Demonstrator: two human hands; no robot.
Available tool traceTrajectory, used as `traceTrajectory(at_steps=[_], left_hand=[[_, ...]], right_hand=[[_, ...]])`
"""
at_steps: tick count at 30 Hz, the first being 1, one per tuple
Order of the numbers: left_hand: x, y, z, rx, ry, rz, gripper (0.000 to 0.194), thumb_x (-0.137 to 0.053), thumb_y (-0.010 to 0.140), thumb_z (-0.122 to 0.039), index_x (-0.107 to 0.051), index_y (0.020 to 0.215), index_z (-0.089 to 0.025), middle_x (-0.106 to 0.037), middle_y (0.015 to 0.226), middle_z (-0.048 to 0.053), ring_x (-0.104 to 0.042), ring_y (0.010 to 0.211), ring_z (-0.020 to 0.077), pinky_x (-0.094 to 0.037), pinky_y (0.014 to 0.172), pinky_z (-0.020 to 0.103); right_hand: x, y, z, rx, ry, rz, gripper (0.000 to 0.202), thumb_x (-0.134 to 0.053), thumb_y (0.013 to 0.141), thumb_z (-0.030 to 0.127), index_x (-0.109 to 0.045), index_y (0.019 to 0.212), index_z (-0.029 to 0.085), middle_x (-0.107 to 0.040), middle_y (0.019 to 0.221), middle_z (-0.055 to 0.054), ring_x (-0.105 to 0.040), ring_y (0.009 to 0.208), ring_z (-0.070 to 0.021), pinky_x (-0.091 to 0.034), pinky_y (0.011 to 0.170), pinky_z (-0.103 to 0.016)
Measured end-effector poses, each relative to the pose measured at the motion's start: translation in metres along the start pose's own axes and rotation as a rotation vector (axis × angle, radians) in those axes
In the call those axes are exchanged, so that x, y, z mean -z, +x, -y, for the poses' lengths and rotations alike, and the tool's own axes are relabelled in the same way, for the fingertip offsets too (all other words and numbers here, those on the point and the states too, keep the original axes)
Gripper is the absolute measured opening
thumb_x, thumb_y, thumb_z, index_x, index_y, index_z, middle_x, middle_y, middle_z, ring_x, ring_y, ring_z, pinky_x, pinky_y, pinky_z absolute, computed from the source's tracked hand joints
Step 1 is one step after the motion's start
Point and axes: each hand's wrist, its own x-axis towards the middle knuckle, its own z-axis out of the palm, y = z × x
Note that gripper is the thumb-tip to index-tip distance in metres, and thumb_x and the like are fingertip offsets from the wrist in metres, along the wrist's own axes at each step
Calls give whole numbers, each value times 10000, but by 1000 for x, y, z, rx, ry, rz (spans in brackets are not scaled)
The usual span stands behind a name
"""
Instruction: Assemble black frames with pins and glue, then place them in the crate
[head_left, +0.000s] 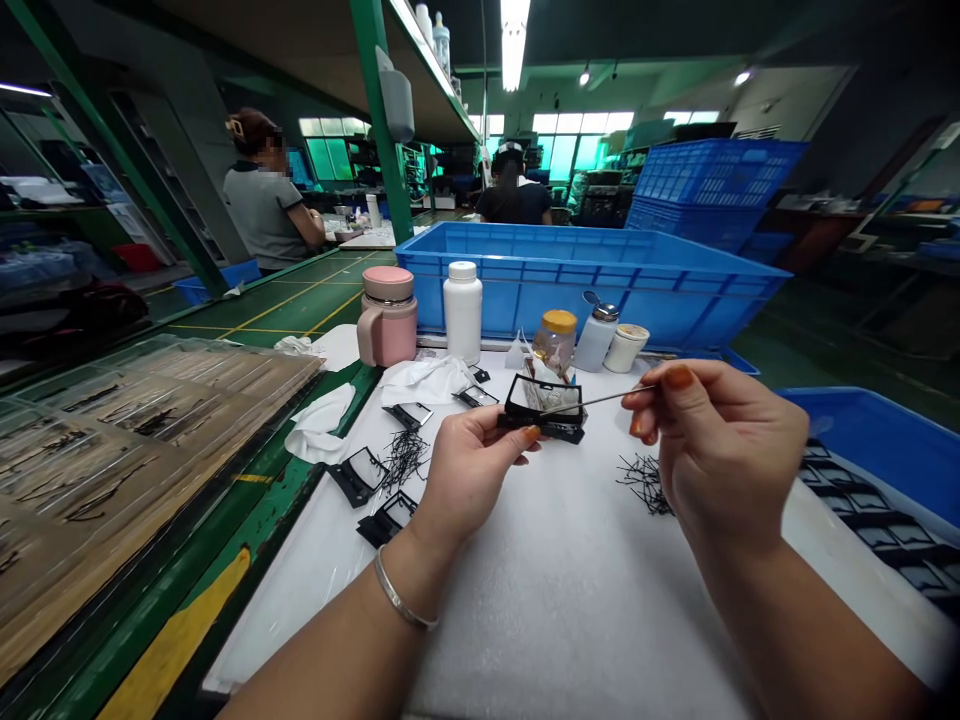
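Note:
My left hand (474, 462) grips a black plastic frame with a clear window (546, 402) by its left end, held up above the white work surface. Pinched between thumb and fingers of my right hand (724, 440) is a thin metal rod (604, 399), perhaps tweezers or a needle. Its tip reaches the lower edge of the frame's window; whether it touches I cannot tell. Left of my left hand lie several similar black frames (358, 474) around a pile of thin black strips (405, 458). A second pile of black strips (646, 484) lies beside my right hand.
Behind the work stand a pink mug (388, 318), a white bottle (463, 312), a jar with a yellow lid (556, 337), a pump bottle (597, 338) and a big blue crate (585, 290). At right, a blue bin (892, 450) holds rows of frames. Two people sit farther back.

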Motion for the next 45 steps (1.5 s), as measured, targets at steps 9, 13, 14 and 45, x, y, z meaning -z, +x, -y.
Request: traceTrajectory(at_steps=[9,13,14,45], left_hand=[[1,0,-1,-2,19,-3,102,-701,783,-228,-709,792,-127,-685,727,36,-623,702,127,-494,592,182],[1,0,-2,7,27,-12,108,-695,787,-229,-709,803,-123,-698,756,50,-634,724,138,-498,599,190],[1,0,-2,8,26,-14,110,-694,787,-231,-711,808,-124,-701,764,52,-636,730,140,-499,601,191],[7,-1,-5,-154,353,-92,152,-651,824,-294,-727,859,-167,-699,768,30,-607,708,164,-472,635,240]], right_hand=[[1,0,1,15,8,-14,112,-690,837,263,-720,802,161,-662,678,-33,-598,510,-136,-446,426,-265],[2,3,1,6,82,-18,109,-681,839,259,-716,778,176,-651,653,-25,-576,493,-122,-408,401,-245],[3,5,1,5,91,-25,112,-672,845,260,-715,775,183,-646,643,-22,-566,483,-119,-395,394,-244],[-7,28,-7,46,-637,326,178,-611,864,340,-704,862,188,-650,690,1,-530,564,-119,-382,539,-244]])
